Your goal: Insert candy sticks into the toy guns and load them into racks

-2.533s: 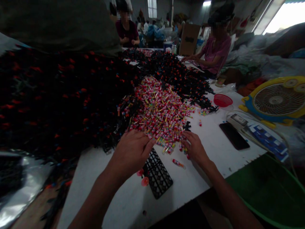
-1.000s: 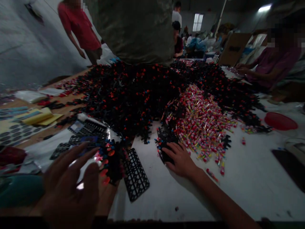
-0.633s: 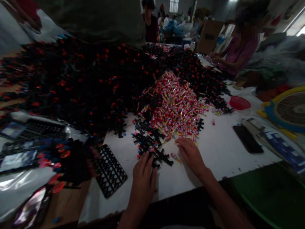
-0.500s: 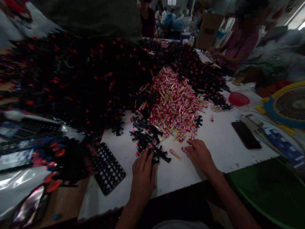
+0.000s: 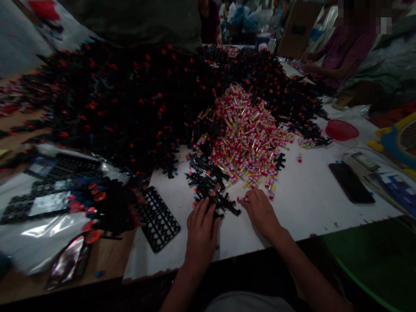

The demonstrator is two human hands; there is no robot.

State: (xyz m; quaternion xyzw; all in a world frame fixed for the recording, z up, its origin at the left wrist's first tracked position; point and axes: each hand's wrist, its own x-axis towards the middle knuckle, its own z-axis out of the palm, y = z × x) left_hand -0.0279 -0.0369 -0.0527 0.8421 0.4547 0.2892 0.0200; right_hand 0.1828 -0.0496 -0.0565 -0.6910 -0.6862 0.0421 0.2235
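Now, left hand: the left hand lies palm down on the white table, fingers spread, fingertips resting on the near edge of a small clump of black plastic pieces.
Right hand: the right hand lies palm down just beside the left one, fingers loosely curved, their tips touching a small red-capped tube; whether they pinch it or only rest on it cannot be told.
Tube: it lies on the table at the near edge of the clump, between the two hands.
Clump of pieces: it is on the table straight ahead of the left hand, touching the near left edge of the tube pile.
Tube pile: a broad heap of little red, yellow and green tubes is just beyond the right hand.
Big heap: a large mound of black parts with red and blue tips covers the far and left side of the table and borders the tube pile.
Grid tray: a black grid tray lies flat, left of the left hand, near but not touching.
Left side: clear bags holding black trays lie beside the table.
Right side: a dark phone lies well apart from the right hand, a red bowl beyond it.
Far side: a person in a purple shirt sits at the table's far right corner.
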